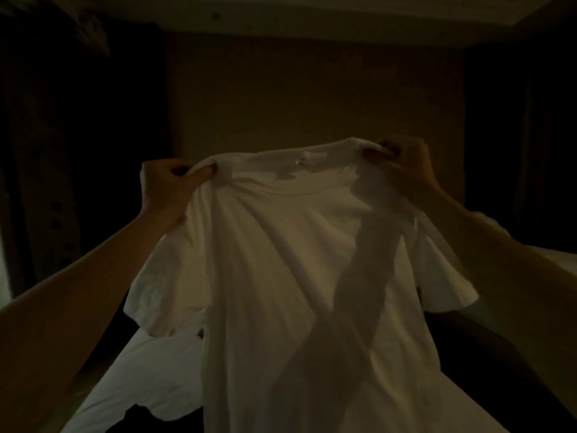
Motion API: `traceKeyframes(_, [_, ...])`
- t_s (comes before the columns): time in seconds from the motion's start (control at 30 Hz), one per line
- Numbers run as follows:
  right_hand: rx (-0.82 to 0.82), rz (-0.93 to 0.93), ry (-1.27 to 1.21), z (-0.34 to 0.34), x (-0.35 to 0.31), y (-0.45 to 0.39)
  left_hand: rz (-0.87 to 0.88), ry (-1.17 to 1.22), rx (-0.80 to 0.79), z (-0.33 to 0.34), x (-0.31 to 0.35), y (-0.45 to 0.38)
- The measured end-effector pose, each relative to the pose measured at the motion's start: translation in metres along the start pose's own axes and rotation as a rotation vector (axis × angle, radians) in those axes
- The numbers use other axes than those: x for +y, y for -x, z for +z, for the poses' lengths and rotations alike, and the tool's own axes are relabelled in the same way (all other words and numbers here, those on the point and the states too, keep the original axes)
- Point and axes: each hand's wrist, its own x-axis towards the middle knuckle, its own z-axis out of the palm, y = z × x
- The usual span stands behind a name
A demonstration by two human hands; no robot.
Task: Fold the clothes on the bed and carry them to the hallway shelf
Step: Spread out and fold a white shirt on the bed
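Though the room is dim, these lines take the shirt as their landmark.

Shirt: a white short-sleeved shirt (281, 260) hangs in the air in front of the person, held up by its two shoulder points, collar at the top, both sleeves drooping to the sides, body falling down past the lower edge of the view.

Left hand: the left hand (162, 185) is at the shirt's left shoulder, fingers (204, 173) curled and pinching a bunch of the cloth beside the collar.

Right hand: the right hand (402, 164) is at the shirt's right shoulder, a little higher than the left, fingers curled round a fold of the cloth; the thumb looks pressed on the fabric, though the dark makes this hard to be sure of.

Arms: both bare forearms reach up to the shirt from the lower corners.

Shadows: two dark bands cross on the shirt's front, below the collar.

Bed: a bed (146, 370) with white bedding lies below and behind the shirt, showing at its lower left; the shirt's hem seems to hang just above it.

Wall: a plain tan wall (312, 95) stands behind the shirt, above the collar.
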Motion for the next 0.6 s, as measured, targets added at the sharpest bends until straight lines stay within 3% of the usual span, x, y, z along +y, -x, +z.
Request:
traceKeyframes(0.1, [-0.076, 0.043, 0.157, 0.023, 0.032, 0.007, -0.042, -0.071, -0.041, 0.020, -0.042, -0.003])
traceKeyframes(0.23, [-0.194, 0.240, 0.349, 0.075, 0.091, 0.024, -0.099, -0.189, -0.150, 0.060, -0.117, 0.007])
traceKeyframes(0.43, [-0.439, 0.360, 0.372, 0.185, 0.206, 0.073, -0.214, -0.398, -0.415, 0.130, -0.250, 0.047])
traceKeyframes(0.6, [-0.650, 0.578, 0.414, 0.285, 0.330, 0.154, -0.352, -0.565, -0.571, 0.195, -0.392, 0.109])
